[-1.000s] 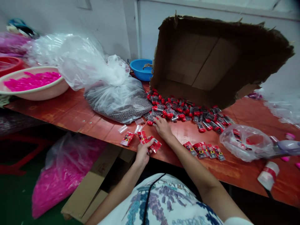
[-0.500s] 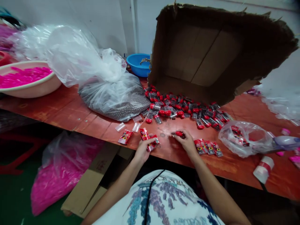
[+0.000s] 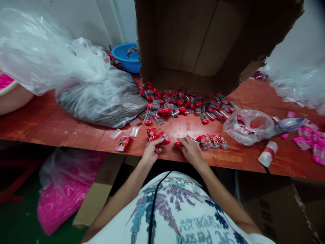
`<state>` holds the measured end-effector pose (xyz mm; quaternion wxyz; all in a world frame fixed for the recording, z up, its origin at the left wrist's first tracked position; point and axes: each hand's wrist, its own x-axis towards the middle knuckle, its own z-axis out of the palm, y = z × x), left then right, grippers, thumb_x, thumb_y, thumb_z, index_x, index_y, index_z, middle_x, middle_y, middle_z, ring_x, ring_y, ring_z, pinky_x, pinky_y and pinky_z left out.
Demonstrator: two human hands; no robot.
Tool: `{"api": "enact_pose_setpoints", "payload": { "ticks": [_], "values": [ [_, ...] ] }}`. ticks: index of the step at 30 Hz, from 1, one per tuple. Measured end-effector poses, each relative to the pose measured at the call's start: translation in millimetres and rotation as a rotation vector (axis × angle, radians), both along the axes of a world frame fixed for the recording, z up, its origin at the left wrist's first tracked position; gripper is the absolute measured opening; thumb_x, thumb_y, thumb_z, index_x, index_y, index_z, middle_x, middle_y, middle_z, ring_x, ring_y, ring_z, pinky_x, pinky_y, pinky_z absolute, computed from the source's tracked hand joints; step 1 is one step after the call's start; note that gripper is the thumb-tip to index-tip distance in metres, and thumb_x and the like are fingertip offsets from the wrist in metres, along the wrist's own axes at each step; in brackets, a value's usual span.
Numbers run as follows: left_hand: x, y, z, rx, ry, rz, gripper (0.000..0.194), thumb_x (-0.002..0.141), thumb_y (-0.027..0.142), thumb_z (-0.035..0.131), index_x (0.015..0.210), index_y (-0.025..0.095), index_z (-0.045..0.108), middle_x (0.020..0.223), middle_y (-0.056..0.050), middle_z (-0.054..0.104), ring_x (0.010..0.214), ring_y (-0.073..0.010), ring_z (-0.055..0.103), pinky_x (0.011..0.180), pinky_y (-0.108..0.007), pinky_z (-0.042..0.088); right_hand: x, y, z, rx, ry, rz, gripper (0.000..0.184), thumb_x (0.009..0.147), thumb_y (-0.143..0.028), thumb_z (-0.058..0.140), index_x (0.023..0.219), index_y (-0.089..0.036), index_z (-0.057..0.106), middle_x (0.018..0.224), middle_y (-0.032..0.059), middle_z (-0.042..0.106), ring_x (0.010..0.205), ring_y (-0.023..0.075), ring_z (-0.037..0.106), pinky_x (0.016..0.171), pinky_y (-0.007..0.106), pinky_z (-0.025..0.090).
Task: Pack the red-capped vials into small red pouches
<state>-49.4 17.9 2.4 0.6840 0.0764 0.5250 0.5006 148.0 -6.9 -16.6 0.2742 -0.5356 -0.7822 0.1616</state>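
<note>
Your right hand (image 3: 191, 149) has left the pile of red-capped containers (image 3: 175, 101) and swung inward, bringing one red-capped container (image 3: 178, 144) nearer your left hand (image 3: 150, 152), which keeps its hold on some red packets (image 3: 162, 137). Through the head view, your right fingers pinch that container in front of the cardboard box (image 3: 208, 40), at the near side of the tabletop (image 3: 43, 118); its red end shows, the rest is mostly hidden by them. Your left fingers grip the packets in front of the box's left edge, how many you can't tell from here. Container and packets look close but apart, so you seem to be between picking out and pairing, with nothing yet joined. Your pile lies at the box's opening, a row of packets (image 3: 214, 140) sits in front of the box toward its right, and a lone packet (image 3: 123, 143) lies in front and to its left, near clear sleeves (image 3: 134, 131).
</note>
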Motion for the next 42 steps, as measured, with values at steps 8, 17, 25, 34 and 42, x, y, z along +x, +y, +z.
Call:
{"api": "enact_pose_setpoints", "payload": {
  "ticks": [8, 17, 25, 34, 42],
  "values": [
    [8.5, 5.7, 5.1, -0.073, -0.109, 0.048, 0.013, 0.067, 0.004, 0.072, 0.076, 0.01, 0.066, 0.066, -0.003, 0.068, 0.045, -0.0063, 0.058, 0.027, -0.01, 0.029, -22.3, -24.3, 5.6, -0.365, 0.674, -0.121, 0.031, 0.082, -0.04, 0.06, 0.108, -0.023, 0.057, 0.088, 0.0021, 0.065, 0.07, 0.0167, 0.06, 0.063, 0.029, 0.051],
    [23.1, 2.7, 9.3, -0.057, -0.127, 0.013, 0.013, 0.066, 0.004, 0.073, 0.074, 0.01, 0.065, 0.064, -0.001, 0.066, 0.045, -0.0056, 0.056, 0.028, -0.01, 0.029, -27.8, -21.7, -1.0, -0.335, 0.767, -0.252, 0.034, 0.081, -0.041, 0.062, 0.108, -0.021, 0.057, 0.088, 0.0026, 0.065, 0.071, 0.0161, 0.06, 0.064, 0.028, 0.051],
    [32.0, -2.2, 3.2, 0.027, -0.086, 0.067, 0.02, 0.055, 0.011, 0.08, 0.067, 0.01, 0.065, 0.06, -0.001, 0.066, 0.049, -0.0095, 0.059, 0.042, -0.017, 0.045, -25.2, -30.5, 13.2, -0.09, 0.486, 0.178, 0.032, 0.082, -0.02, 0.06, 0.114, -0.024, 0.058, 0.131, 0.0087, 0.056, 0.12, 0.0229, 0.054, 0.096, 0.036, 0.046],
    [20.4, -4.0, -0.5, 0.176, -0.11, -0.051, 0.024, 0.062, 0.018, 0.079, 0.082, 0.01, 0.068, 0.074, -0.007, 0.073, 0.065, -0.0177, 0.069, 0.063, -0.027, 0.056, -15.1, -20.5, -8.4, -0.13, 0.534, 0.209, 0.05, 0.087, -0.023, 0.057, 0.136, -0.032, 0.047, 0.143, 0.0042, 0.047, 0.131, 0.0203, 0.045, 0.109, 0.041, 0.035],
    [21.3, -9.0, 2.8, 0.201, -0.072, -0.148, 0.03, 0.063, 0.009, 0.075, 0.092, 0.01, 0.067, 0.082, -0.011, 0.074, 0.075, -0.0218, 0.071, 0.071, -0.033, 0.058, -11.9, -18.7, -8.6, -0.254, 0.731, 0.132, 0.041, 0.084, -0.028, 0.062, 0.125, -0.032, 0.059, 0.137, 0.0039, 0.053, 0.127, 0.0214, 0.048, 0.109, 0.043, 0.034]
  ]
}}
